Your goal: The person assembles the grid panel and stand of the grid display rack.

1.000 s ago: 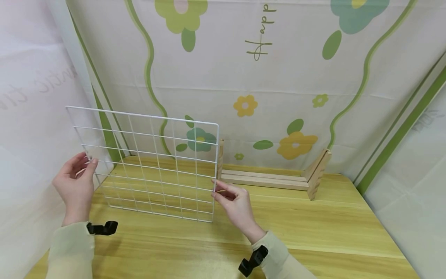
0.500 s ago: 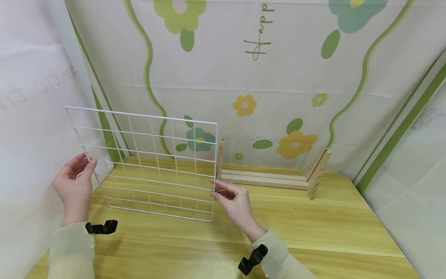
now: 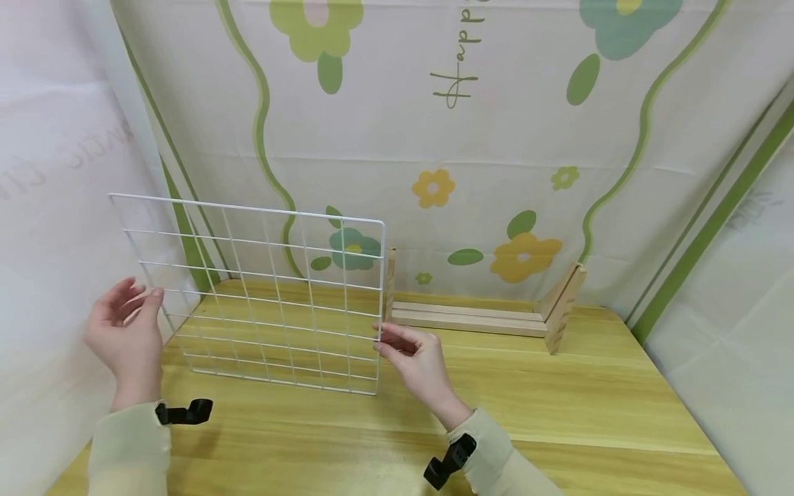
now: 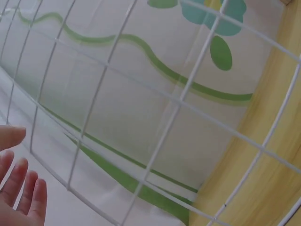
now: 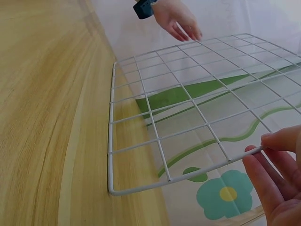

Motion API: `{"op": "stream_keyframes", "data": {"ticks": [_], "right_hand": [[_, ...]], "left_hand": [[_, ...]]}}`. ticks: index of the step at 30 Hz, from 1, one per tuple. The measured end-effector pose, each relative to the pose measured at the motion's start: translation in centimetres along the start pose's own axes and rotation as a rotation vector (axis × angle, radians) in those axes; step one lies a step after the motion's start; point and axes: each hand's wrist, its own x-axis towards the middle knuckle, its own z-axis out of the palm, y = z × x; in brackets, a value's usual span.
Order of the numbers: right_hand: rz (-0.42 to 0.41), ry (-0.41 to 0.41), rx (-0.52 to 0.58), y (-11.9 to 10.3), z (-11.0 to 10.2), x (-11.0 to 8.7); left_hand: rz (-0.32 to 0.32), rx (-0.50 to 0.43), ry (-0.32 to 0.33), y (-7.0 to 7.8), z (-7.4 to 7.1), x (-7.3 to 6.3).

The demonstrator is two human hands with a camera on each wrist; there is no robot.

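A white wire grid panel stands tilted, its lower edge at the wooden table, on the left side of the head view. My right hand pinches the panel's right edge between thumb and fingers; the right wrist view shows this grip up close. Beside the left edge is my left hand, thumb and fingers apart. In the left wrist view, a gap shows between the left hand's fingers and the grid wires, and nothing is in that hand.
A wooden stand with a grooved base and two uprights sits at the back of the table, right of the panel. Flowered cloth hangs behind and at both sides, close to my left hand.
My left hand has let go of the panel's left edge and moved slightly left. The panel's upper left corner has shifted a little left and down. My right hand keeps its pinch.
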Motion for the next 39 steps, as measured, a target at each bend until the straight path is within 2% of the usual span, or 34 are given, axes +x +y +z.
{"op": "stream_keyframes", "data": {"ticks": [2,5,10,13,18,20,25,30,39], "right_hand": [[0.009,-0.003,-0.002,0.0,0.0,0.0],[0.013,-0.004,0.004,0.0,0.0,0.1],[0.025,-0.003,0.002,0.0,0.0,0.0],[0.030,-0.008,0.008,0.0,0.0,0.0],[0.022,-0.008,0.004,0.0,-0.1,-0.1],[0.020,-0.007,-0.002,-0.1,0.0,0.0],[0.028,0.004,0.000,-0.2,0.1,-0.1],[0.022,0.009,0.006,-0.3,0.2,-0.1],[-0.009,-0.019,0.000,0.0,-0.1,-0.2]], "left_hand": [[0.033,-0.019,0.013,0.5,0.2,-0.3],[0.070,-0.043,-0.007,1.3,0.7,-0.7],[0.110,-0.069,-0.103,2.2,1.6,-1.7],[0.124,-0.054,-0.166,2.4,2.1,-2.5],[0.142,0.074,-0.276,2.7,2.7,-3.4],[0.156,0.153,-0.312,2.8,2.8,-3.6],[0.155,0.301,-0.355,3.1,3.0,-3.5],[0.113,0.357,-0.380,3.6,3.3,-3.3],[0.088,0.451,-0.422,3.7,3.5,-2.7]]}}
